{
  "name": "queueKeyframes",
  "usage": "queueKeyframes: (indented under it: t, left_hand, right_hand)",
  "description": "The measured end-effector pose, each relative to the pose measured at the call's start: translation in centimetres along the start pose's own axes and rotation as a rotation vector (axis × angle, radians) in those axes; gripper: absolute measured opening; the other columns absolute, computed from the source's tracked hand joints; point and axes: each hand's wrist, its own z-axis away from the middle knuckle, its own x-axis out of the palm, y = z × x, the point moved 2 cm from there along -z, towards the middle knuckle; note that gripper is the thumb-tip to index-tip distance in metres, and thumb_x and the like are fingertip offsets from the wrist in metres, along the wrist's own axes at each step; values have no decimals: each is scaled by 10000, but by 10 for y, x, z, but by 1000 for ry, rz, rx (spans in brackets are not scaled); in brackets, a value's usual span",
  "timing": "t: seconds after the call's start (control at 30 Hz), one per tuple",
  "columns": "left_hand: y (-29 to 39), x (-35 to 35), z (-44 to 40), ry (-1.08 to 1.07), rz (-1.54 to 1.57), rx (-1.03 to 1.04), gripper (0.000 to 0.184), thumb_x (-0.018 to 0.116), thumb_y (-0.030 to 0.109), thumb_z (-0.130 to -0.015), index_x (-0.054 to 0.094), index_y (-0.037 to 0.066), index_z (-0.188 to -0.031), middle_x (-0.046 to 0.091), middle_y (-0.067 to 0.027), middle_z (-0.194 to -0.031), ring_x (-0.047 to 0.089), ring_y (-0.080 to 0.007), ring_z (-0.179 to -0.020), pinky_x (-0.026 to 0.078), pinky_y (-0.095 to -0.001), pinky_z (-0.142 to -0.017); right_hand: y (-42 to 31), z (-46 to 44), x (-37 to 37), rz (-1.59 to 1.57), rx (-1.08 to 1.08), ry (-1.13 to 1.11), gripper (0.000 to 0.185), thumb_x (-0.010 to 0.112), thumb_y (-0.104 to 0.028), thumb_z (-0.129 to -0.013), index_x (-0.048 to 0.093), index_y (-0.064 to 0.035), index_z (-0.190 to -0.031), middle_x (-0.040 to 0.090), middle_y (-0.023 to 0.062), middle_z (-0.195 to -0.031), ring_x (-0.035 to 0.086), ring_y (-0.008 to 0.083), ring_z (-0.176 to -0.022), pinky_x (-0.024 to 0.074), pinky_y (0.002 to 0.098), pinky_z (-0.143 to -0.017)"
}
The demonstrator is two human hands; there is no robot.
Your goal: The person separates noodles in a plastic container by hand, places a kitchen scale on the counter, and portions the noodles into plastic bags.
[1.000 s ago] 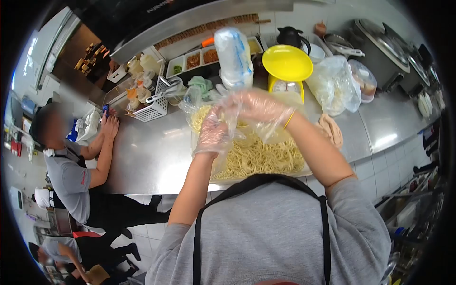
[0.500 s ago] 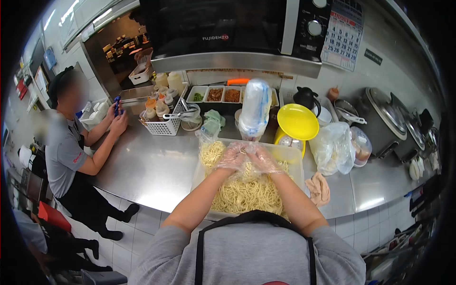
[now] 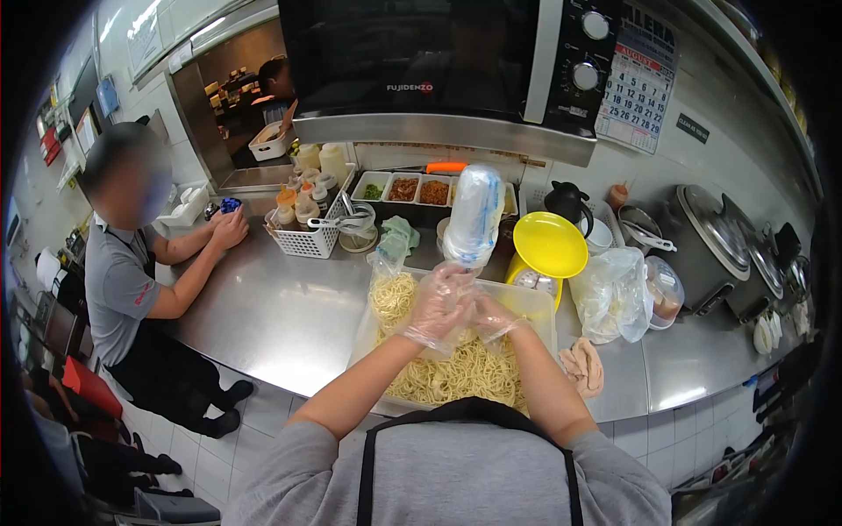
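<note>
My left hand (image 3: 441, 302) and my right hand (image 3: 493, 316), both in clear plastic gloves, meet above a translucent tub (image 3: 547, 337) of noodles (image 3: 465, 373). Their fingers are closed around a clear plastic bag (image 3: 463, 335) that hangs between them; its contents are hard to make out. Just beyond my left fingertips stands an upright bundle of clear plastic bags in blue-and-white wrap (image 3: 475, 215). A filled bag of noodles (image 3: 394, 296) rests at the tub's far left corner.
A yellow scale (image 3: 550, 245) and a bulging plastic bag (image 3: 611, 294) stand to the right, with a cloth (image 3: 581, 366) by the tub. Left are a bottle basket (image 3: 307, 242) and a co-worker (image 3: 132, 254) leaning at the steel counter (image 3: 263, 307). A microwave (image 3: 412, 79) hangs ahead.
Both hands have turned and shifted a little, the left now higher and in front of the right. The co-worker's hands have lowered toward the counter with a small blue thing.
</note>
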Motion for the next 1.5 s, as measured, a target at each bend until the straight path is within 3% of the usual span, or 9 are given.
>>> queueKeyframes:
  t: [0.03,0.07,0.13,0.17,0.23,0.63,0.73,1.17,1.5]
  left_hand:
    - [29,-5,-9,9,-302,289,265,565,44,-769,595,28,-1032,509,-146,-1093,529,-282,-1008,437,-377,-873]
    - [51,-8,-25,-8,-301,288,265,565,44,-769,595,28,-1032,509,-146,-1093,529,-282,-1008,437,-377,-873]
    - [96,8,-58,-484,-384,411,192,571,54,-743,593,20,-931,549,-137,-1002,564,-288,-927,461,-399,-817]
    - [115,14,-69,-494,-373,417,192,571,54,-743,593,20,-931,549,-137,-1002,564,-288,-927,461,-399,-817]
    - [147,38,-81,-878,-877,549,142,592,109,-777,613,50,-904,582,-125,-902,567,-231,-947,479,-319,-737]
    - [307,16,-66,-729,-777,1198,166,526,116,-750,580,-21,-826,566,-139,-858,584,-272,-853,478,-394,-791]
    - [303,12,-61,-746,-736,1199,165,526,117,-749,580,-20,-825,566,-136,-855,584,-271,-851,477,-393,-792]
    - [293,10,-64,-736,-683,1193,160,529,117,-748,580,-16,-822,566,-127,-843,585,-266,-846,476,-389,-795]
    - [294,11,-64,-720,-677,1191,157,531,117,-747,581,-13,-819,566,-120,-834,585,-262,-841,476,-387,-798]
  right_hand:
    - [26,-9,13,-12,7,7,647,704,-306,-760,436,-13,-1270,476,185,-1265,461,306,-1163,353,379,-997]
    - [41,-13,18,-42,3,33,653,703,-311,-761,431,-12,-1273,471,186,-1268,455,306,-1168,350,379,-1000]
    - [47,-17,16,-70,-2,63,664,702,-321,-763,421,-9,-1278,461,188,-1275,444,307,-1178,345,378,-1005]
    - [41,-15,13,-78,7,64,670,702,-327,-764,416,-8,-1280,456,190,-1279,439,307,-1184,343,378,-1008]
    - [25,-12,10,-92,25,58,682,700,-337,-766,406,-6,-1285,446,192,-1285,428,307,-1194,338,377,-1013]
    - [-6,-1,3,-303,107,11,758,694,-397,-777,346,8,-1314,386,205,-1326,364,309,-1258,307,373,-1043]
    - [-15,2,2,-17,89,76,792,694,-428,-771,334,10,-1324,373,217,-1330,351,314,-1268,302,377,-1048]
    - [-30,5,-4,-305,141,7,837,689,-491,-748,356,26,-1315,406,230,-1312,385,330,-1234,302,367,-1041]
    - [-28,4,-6,-104,229,-10,948,668,-566,-724,308,58,-1340,340,254,-1372,327,344,-1287,266,383,-1070]
